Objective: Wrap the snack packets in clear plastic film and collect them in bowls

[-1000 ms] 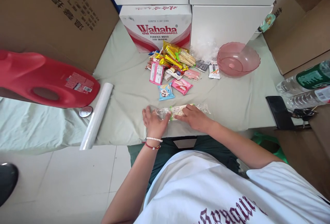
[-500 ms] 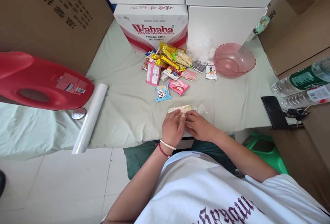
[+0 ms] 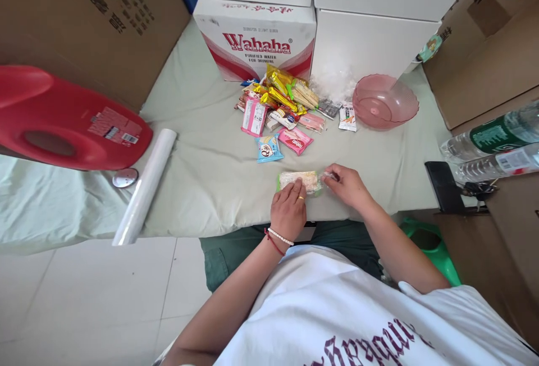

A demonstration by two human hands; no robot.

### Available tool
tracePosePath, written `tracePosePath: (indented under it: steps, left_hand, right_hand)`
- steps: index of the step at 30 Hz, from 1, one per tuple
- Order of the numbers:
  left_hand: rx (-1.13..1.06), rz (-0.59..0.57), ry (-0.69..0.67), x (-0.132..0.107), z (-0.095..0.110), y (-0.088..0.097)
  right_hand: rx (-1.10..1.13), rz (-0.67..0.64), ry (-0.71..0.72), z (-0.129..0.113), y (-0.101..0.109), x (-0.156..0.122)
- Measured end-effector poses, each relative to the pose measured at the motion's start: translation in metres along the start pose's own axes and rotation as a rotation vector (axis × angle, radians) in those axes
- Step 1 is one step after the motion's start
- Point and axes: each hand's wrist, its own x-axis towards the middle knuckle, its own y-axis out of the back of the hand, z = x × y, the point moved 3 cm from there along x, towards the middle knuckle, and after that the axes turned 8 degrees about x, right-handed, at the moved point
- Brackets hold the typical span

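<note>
A long, pale snack packet (image 3: pixel 310 178) with green edges lies on the cloth-covered table right in front of me, with clear plastic around it. My left hand (image 3: pixel 289 207) rests on its near side, fingers stretched out and pressing it down. At the packet's right end, my right hand (image 3: pixel 347 187) is closed in a pinch on the clear plastic film (image 3: pixel 325 177). Beyond the hands lie a blue snack packet (image 3: pixel 269 149) and a pink wafer packet (image 3: pixel 296 140), in front of a heap of yellow-wrapped snacks (image 3: pixel 280 96).
A pink see-through bowl (image 3: pixel 385 102) stands at the back right. On the left are a roll of plastic film (image 3: pixel 145 189) and a red jug (image 3: pixel 76 119). A Wahaha box (image 3: pixel 256 40) stands behind the snacks. Bottles (image 3: pixel 497 133) and a black phone (image 3: pixel 444 186) lie at the right edge.
My hands have moved apart. The left has flattened onto the snack packet, and the right has gone to its right end, pinching the film. More of the packet shows.
</note>
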Motion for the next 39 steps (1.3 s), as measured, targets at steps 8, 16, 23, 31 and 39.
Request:
tracePosePath:
  steps: [8, 16, 23, 31, 39]
  left_hand:
    - [-0.108, 0.016, 0.006, -0.001, -0.007, -0.006]
    - [-0.735, 0.224, 0.066, -0.022, -0.062, 0.017]
    - [-0.636, 0.187, 0.064, -0.006, -0.062, 0.026]
    - [-0.464, -0.031, -0.020, 0.001, -0.059, 0.003]
    - [-0.764, -0.046, 0.155, 0.002, -0.057, 0.009]
  right_hand:
    - [-0.481, -0.174, 0.044, -0.081, -0.050, 0.021]
    - [-0.457, -0.275, 0.231, -0.075, -0.082, 0.004]
    - [-0.323, -0.090, 0.390, -0.065, -0.103, -0.033]
    - [-0.009, -0.014, 0.532, -0.037, -0.046, -0.053]
    - [-0.283, -0.130, 0.639, -0.013, -0.061, -0.016]
